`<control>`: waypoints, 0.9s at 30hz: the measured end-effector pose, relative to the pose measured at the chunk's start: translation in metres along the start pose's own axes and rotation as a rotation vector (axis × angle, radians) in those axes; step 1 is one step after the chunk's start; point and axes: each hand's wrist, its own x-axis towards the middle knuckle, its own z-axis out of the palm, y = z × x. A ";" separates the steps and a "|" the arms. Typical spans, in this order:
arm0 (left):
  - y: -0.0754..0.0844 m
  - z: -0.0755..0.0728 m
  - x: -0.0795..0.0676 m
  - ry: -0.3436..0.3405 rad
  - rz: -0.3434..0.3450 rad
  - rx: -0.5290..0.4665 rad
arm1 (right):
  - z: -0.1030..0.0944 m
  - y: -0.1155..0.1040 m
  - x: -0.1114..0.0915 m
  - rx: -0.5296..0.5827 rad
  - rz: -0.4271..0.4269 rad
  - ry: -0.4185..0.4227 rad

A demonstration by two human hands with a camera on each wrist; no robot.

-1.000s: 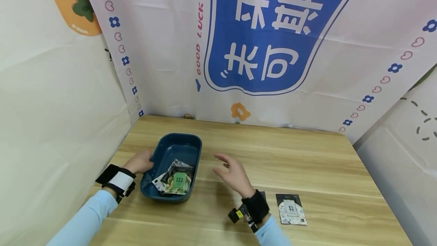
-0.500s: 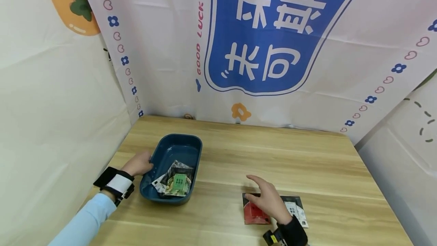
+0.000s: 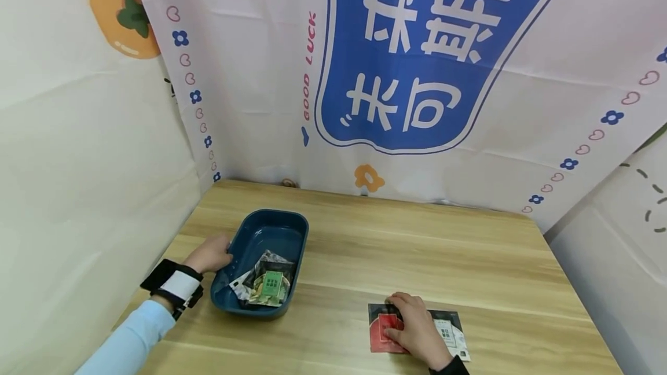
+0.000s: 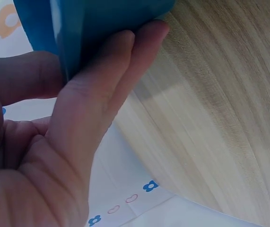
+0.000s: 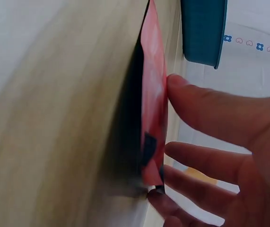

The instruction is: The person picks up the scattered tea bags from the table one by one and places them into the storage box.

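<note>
Packet point(image 3: 384, 333), red, under right grip point(image 3: 417, 328), touching

One blue bin point(image 3: 271, 236), one counter point(image 3: 354, 247)
I count one red packet point(image 3: 380, 331) at the right hand point(image 3: 416, 327), one white packet point(image 3: 450, 331) beside that hand, two or more overlapping packets point(image 3: 272, 285) in the bin by the left hand point(image 3: 209, 252).

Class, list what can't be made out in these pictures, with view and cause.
- Head view: right side of the red packet, covered by the right hand.
- Head view: whatever lies under the green-labelled packet, hidden by it.
- Left wrist view: most of the blue bin, cut off by the top edge.
- Right wrist view: printing on the red packet, seen nearly edge-on.
</note>
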 end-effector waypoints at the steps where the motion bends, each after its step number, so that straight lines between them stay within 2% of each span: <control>1: 0.000 0.000 0.000 -0.003 -0.005 -0.005 | 0.000 0.000 0.000 -0.008 0.007 0.000; 7: 0.000 0.000 0.000 -0.006 -0.035 -0.004 | 0.002 -0.001 0.001 -0.023 0.043 -0.026; 14: -0.003 0.001 -0.001 -0.013 -0.045 -0.016 | 0.005 0.001 0.001 -0.031 0.017 -0.006; 22: -0.001 0.004 0.002 -0.008 -0.041 -0.009 | -0.001 0.005 -0.002 0.127 0.039 -0.101; 27: -0.004 0.004 0.002 0.011 -0.025 -0.009 | -0.003 0.005 0.001 0.232 0.064 -0.066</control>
